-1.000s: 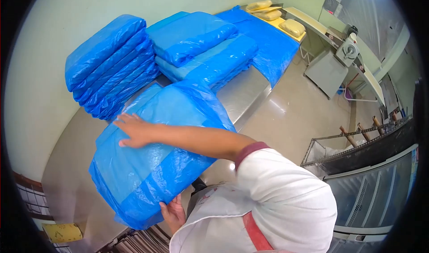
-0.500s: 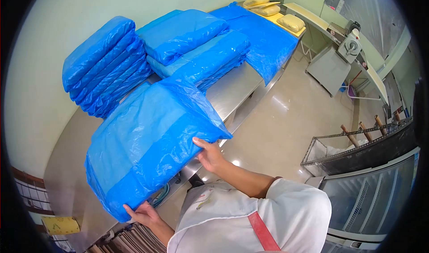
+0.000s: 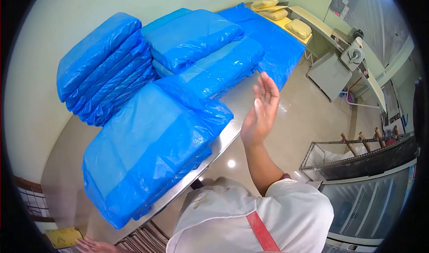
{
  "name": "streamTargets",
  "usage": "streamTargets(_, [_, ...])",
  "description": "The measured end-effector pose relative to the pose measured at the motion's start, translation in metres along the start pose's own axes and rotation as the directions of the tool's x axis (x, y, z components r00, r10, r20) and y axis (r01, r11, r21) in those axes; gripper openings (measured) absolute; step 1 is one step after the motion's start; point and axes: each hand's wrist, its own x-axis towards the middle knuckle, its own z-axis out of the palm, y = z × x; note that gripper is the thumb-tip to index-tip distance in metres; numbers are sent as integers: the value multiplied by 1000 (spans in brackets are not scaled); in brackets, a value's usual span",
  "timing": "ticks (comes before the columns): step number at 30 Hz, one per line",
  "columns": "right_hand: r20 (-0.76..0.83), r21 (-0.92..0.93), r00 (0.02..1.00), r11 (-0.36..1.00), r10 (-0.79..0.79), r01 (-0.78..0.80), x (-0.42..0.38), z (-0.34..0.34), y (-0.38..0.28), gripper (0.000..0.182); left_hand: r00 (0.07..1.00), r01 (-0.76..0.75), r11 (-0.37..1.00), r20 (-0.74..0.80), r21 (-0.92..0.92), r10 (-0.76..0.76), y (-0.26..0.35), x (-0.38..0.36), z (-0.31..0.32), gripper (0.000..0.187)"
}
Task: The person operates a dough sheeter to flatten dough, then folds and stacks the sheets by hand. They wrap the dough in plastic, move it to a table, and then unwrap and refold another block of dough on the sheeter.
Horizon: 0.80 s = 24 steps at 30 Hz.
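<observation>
Right hand (image 3: pixel 260 111) raised, palm flat, fingers spread, holding nothing, just off the near edge of the steel tabletop (image 3: pixel 243 96). Blue-wrapped slab (image 3: pixel 147 150) lies flat on that tabletop, overhanging its near edge. Left hand (image 3: pixel 96 245) low under the slab's near corner, fingers extended, empty. Stacked blue slabs (image 3: pixel 103 65) sit behind the slab.

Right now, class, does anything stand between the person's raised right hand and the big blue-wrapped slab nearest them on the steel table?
Nothing visible does. The right hand is open in the air beside the blue-wrapped slab, with only bare steel table edge between them.
</observation>
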Motion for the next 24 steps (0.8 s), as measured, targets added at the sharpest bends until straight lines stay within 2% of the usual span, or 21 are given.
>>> streamTargets(1, [255,-26,963,996,-81,91,6,21,-18,46,967,76,996,246,-44,-62,28,3,39,57])
streamTargets(2, [497,-26,855,983,-146,183,8,43,-30,45,873,160,985,476,-68,-109,39,7,68,62])
streamTargets(3, [736,48,665,990,-123,129,9,81,-27,47,714,97,992,688,84,-128,37,9,104,63])
streamTargets(4, [851,45,519,995,-82,84,-1,118,-5,54,506,-9,978,844,210,-177,27,5,133,64])
streamTargets(6, [920,-194,380,956,100,218,-21,164,88,62,326,-199,882,877,427,-352,-34,4,171,65])
streamTargets(8, [870,-484,316,774,378,407,-17,169,148,70,391,-27,916,847,401,-360,-81,2,175,63])
streamTargets(9, [855,-466,382,844,352,266,-11,172,165,72,415,57,926,835,373,-362,-108,4,177,62])
streamTargets(11, [812,-377,470,926,346,-30,-9,158,188,75,495,323,919,788,225,-367,-176,3,170,59])
streamTargets(12, [781,-383,438,895,446,-228,-14,149,197,75,526,448,880,749,160,-404,-194,1,157,58])
streamTargets(14, [721,-354,337,741,605,-571,-9,140,217,74,517,711,703,685,-11,-513,-154,-17,171,56])
streamTargets(15, [718,-230,359,691,596,-685,-11,140,226,73,507,801,586,660,-123,-554,-140,-19,182,56])
streamTargets(17, [691,35,398,521,604,-853,-25,137,228,71,396,910,287,831,-299,-391,-157,-10,174,56])
streamTargets(18, [708,85,388,475,590,-876,-23,141,227,68,343,939,108,895,-325,-286,-167,-7,169,56])
streamTargets(19, [723,132,378,421,579,-897,-16,155,207,65,307,952,95,910,-292,-279,-171,-2,167,56])
streamTargets(20, [734,180,368,359,571,-916,-16,162,198,62,297,952,182,893,-248,-338,-176,-2,168,56])
streamTargets(21, [701,199,250,153,668,-968,-25,164,204,60,290,941,290,860,-175,-421,-177,-3,173,56])
streamTargets(23, [657,265,-19,-255,754,-930,-35,169,221,57,314,888,458,789,-47,-529,-176,-4,176,56])
streamTargets(24, [644,217,-46,-241,763,-946,-35,167,223,58,332,855,518,762,5,-556,-174,-5,176,55])
